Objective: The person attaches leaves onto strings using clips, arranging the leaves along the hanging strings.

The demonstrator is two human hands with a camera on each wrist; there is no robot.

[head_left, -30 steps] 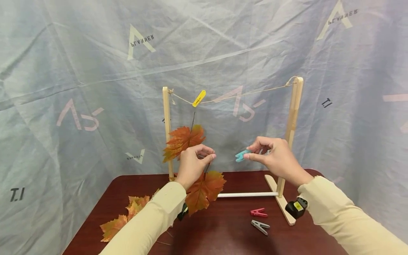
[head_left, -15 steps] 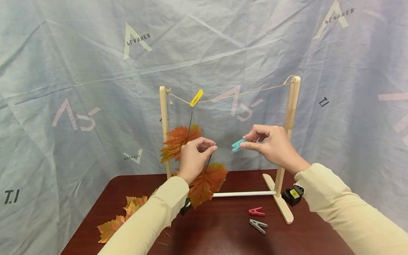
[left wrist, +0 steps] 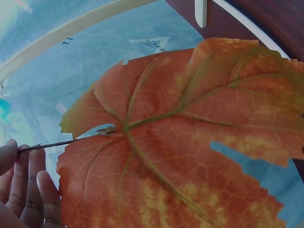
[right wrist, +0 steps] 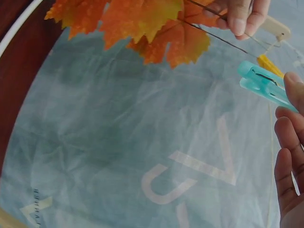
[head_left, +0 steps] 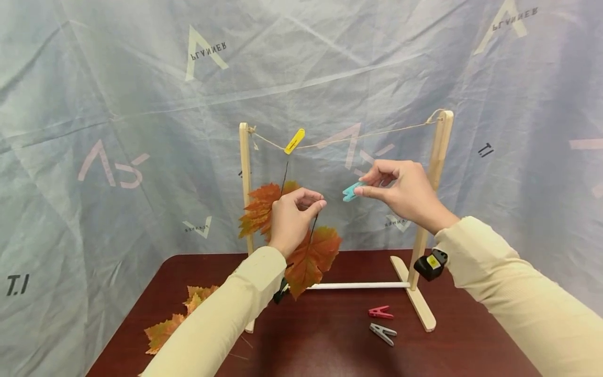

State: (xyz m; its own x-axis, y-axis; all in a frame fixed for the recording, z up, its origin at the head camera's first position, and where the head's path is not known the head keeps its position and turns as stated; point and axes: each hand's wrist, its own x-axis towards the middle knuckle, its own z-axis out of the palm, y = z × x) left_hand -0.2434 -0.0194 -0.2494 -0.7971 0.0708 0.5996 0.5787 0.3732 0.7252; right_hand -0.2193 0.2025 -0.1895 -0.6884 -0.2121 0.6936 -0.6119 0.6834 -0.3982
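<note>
My left hand [head_left: 294,217] pinches the thin dark stem of an orange-red artificial maple leaf [head_left: 313,256]; the blade hangs below the fingers and fills much of the left wrist view. To its right, my right hand [head_left: 400,191] holds a light-blue clothespin [right wrist: 263,83] between thumb and fingers, its tip pointing left toward the stem. Both hands are below a sagging string [head_left: 367,135]. On the string's left part, a yellow clothespin [head_left: 294,141] has another orange leaf [head_left: 261,207] hanging under it by its stem, partly behind my left hand.
Two wooden posts, left [head_left: 245,173] and right [head_left: 435,167], carry the string; a white rod [head_left: 360,286] runs low between them. A red clothespin [head_left: 379,312] and a grey clothespin [head_left: 383,333] lie on the dark table [head_left: 330,340]. More leaves [head_left: 162,332] lie at left.
Both hands have risen toward the string, the left with the leaf and the right with the light-blue clothespin. The clothespin has also come a little closer to the left hand.
</note>
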